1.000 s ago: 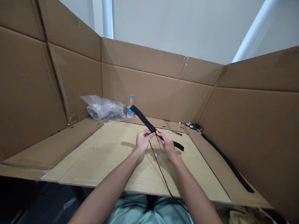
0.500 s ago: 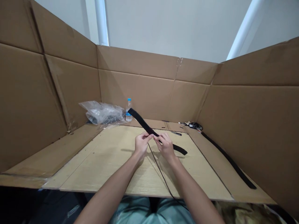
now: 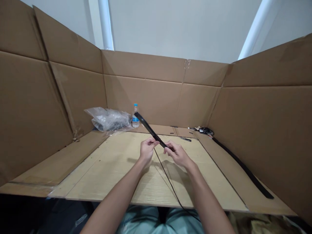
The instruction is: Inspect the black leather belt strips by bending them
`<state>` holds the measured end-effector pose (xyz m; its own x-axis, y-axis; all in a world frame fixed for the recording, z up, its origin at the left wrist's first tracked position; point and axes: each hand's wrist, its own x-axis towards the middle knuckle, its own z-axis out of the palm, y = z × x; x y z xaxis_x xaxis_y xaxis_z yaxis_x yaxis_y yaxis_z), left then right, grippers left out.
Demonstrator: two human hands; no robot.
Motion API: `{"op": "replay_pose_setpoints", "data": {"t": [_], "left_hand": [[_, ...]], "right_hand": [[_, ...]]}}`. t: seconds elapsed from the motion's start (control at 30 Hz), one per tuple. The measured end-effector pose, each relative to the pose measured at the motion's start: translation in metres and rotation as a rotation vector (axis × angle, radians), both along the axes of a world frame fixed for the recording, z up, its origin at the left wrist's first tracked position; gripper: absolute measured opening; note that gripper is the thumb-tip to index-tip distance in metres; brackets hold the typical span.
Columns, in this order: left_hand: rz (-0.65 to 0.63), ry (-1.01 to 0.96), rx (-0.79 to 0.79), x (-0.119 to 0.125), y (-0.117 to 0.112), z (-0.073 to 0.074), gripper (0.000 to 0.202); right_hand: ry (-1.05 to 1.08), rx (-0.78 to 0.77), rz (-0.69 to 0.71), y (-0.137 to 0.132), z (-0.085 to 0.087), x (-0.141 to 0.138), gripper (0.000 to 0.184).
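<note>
In the head view, the right hand (image 3: pixel 179 155) is sliding out to the right, its fingers stretching back toward the lower end of the black strap (image 3: pixel 150 130), and the loop of strap that was trailing past that hand is gone from sight, so the strap is now showing as one short straight length. The left hand (image 3: pixel 147 150) is pinching the strap between thumb and curled fingers, holding it tilted up and away toward the far edge of the wooden board (image 3: pixel 97 175), with its upper tip crossing in front of the water bottle (image 3: pixel 135 119). The right fingers (image 3: pixel 168 150) are reaching the strap's lower end, but I can't tell whether they are gripping it or only touching it. The hands are working apart over the middle of the board, no longer close together. A thin black cable (image 3: pixel 168 178) is running from just under the left hand, across the board and over its near edge. Beyond the hands, a crumpled plastic bag (image 3: pixel 109 119) is sitting by the far left corner, a black pen (image 3: pixel 185 139) is lying near the far right corner, and a second black strap (image 3: pixel 246 170) is stretching along the cardboard ledge (image 3: pixel 226 172) beside the right edge.
</note>
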<state>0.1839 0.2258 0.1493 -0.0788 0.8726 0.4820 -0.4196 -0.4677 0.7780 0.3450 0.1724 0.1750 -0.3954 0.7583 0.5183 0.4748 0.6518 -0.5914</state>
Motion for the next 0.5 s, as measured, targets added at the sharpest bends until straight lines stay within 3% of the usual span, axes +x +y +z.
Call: {"op": "replay_pose_setpoints", "data": {"t": [0.1, 0.23, 0.37, 0.5], "left_hand": [[0.006, -0.022, -0.014, -0.002, 0.002, 0.0, 0.028], [-0.05, -0.038, -0.074, -0.002, 0.002, 0.001, 0.028], [-0.009, -0.032, -0.1, 0.0, 0.002, -0.001, 0.027], [0.002, -0.083, -0.089, 0.001, 0.004, -0.003, 0.027]], "right_hand": [[0.086, 0.041, 0.023, 0.003, -0.005, -0.002, 0.02], [0.151, 0.147, -0.064, 0.011, -0.013, -0.004, 0.02], [0.146, 0.256, -0.121, 0.014, -0.017, -0.006, 0.019], [0.179, 0.135, -0.142, 0.017, -0.02, -0.008, 0.036]]}}
